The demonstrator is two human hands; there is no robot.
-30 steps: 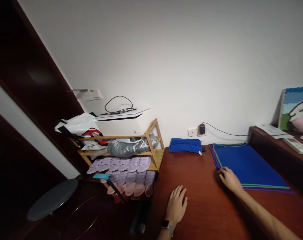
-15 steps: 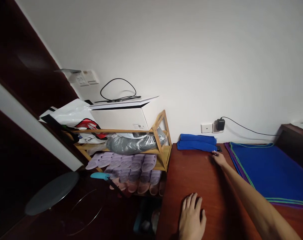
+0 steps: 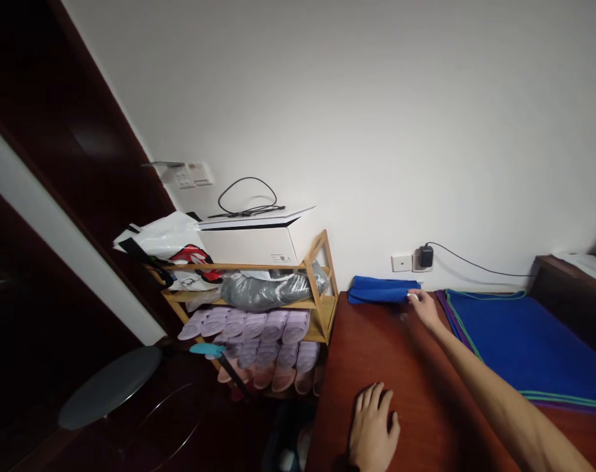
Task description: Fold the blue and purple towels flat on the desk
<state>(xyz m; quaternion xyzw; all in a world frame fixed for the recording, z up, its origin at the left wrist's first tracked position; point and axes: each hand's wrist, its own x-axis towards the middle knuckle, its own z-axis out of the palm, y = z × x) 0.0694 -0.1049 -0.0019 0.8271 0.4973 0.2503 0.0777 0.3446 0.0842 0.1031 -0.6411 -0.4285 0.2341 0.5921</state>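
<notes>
The right hand [image 3: 424,309] is moving in on the folded blue cloth [image 3: 380,290], having been over by the edge of the flat blue cloths [image 3: 528,341] a second ago, and now thumb and fingers are pinching the white tag [image 3: 412,295] at the bundle's right end! Nearest us, the left hand [image 3: 375,426] is resting palm down on the reddish-brown table [image 3: 376,354], fingers loosely spread, gripping nothing. Over on the right, those flat cloths are showing green and purple edging, while the folded one is lying at the table's far edge, right against the wall [image 3: 357,131]; any print on its tag is staying hidden from us. Off to the left, a wooden rack [image 3: 321,314] is holding rows of lilac and pink slippers [image 3: 248,324]. Up top, a white box [image 3: 251,246] is carrying a small printed label with a square code, too tiny to read, and beside it a white bag [image 3: 167,236] is flashing a red design above small dark lettering that is defeating us too. Behind, a black plug [image 3: 426,256] is sitting in the wall socket.
</notes>
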